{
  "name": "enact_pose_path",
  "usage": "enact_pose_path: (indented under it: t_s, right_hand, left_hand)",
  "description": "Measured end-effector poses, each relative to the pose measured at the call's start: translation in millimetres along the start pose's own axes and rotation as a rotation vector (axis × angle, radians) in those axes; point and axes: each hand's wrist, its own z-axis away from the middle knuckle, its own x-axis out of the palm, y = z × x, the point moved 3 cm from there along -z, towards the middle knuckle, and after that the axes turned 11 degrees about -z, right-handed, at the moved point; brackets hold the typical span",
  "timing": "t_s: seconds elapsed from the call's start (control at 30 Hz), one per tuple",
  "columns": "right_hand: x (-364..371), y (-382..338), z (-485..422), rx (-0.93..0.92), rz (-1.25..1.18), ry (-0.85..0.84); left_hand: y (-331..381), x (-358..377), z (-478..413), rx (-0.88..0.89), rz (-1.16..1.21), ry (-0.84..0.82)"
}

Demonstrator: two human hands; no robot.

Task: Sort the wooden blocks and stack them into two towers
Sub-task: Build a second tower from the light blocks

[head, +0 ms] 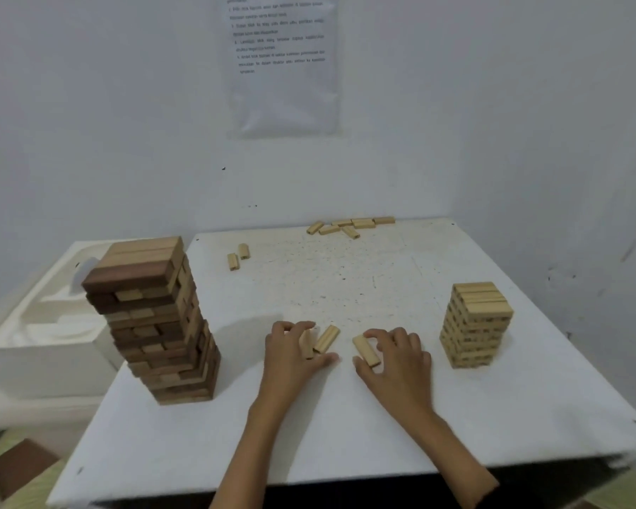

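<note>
Scuffed white tabletop — left hand, right hand gripping pale oblong blocks.

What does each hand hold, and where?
Left hand pinches one small block; right hand pinches a second block. Each: fingers on the far end, thumb by the near end.

Left hand grips block — right hand another block.

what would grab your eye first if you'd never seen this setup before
The tall mixed-brown tower at the left edge of the table stands out first, against the shorter pale tower on the right. Between them, the left hand grips a pale block and the right hand pinches a second pale block. Loose blocks lie scattered at the far edge.
</note>
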Motion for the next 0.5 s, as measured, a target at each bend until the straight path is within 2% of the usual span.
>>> enact_pose_path:
  t_s: [0.13,0.2,0.33,0.5]
  right_hand:
    - [4,-9,-7,-0.074,-0.050,-0.090]
    - [10,-15,-15,-0.077,-0.031,-0.178]
    - [24,-25,-30,-0.090,0.037,-0.260]
    - [24,-21,-36,-0.136,-0.010,-0.355]
  left_hand:
    - [-14,-21,1,0.020,0.067,-0.276]
    - [-21,-26,-1,0.055,0.055,-0.345]
    - [-19,-27,-8,0.096,0.028,-0.289]
    - [-16,-22,-16,0.164,-0.044,-0.254]
